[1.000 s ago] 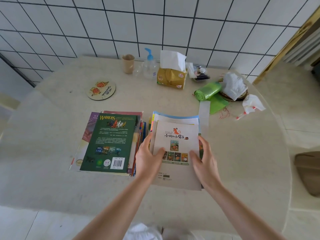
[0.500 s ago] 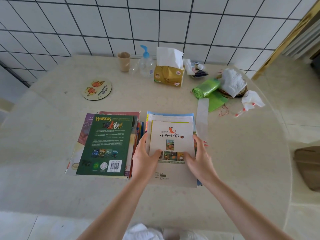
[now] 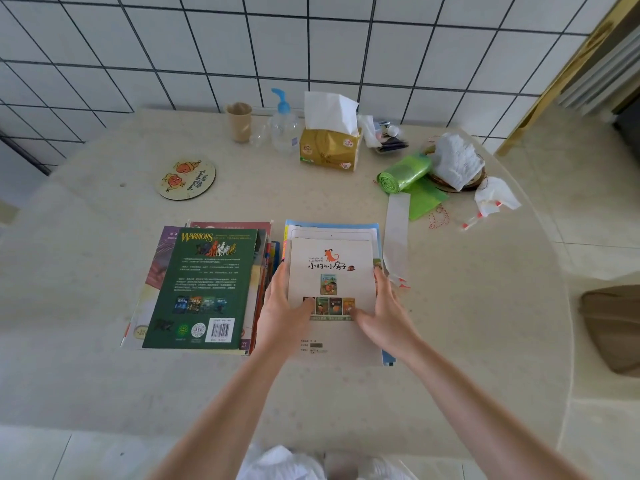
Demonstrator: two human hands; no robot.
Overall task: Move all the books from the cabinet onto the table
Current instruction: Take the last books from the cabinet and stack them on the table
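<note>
Both hands steadying the top book of the right-hand stack on the table.

Left hand (image 3: 282, 308) and right hand (image 3: 379, 311) lie with relaxed, straight fingers against the side edges of the white book (image 3: 332, 271), thumbs pressed on its cover; green book (image 3: 204, 289) tops the neighbouring stack. Toward the table's (image 3: 104, 375) far edge, a tissue box (image 3: 329, 148) holds a raised tissue; lower book titles are hidden.

Your white book (image 3: 331, 271) covers all but the blue edges of the books beneath it (image 3: 332, 226), so you can't count them. The green book (image 3: 204, 289) hides most of its stack. Small print on both covers is unreadable, and your forearms run off the bottom edge.
</note>
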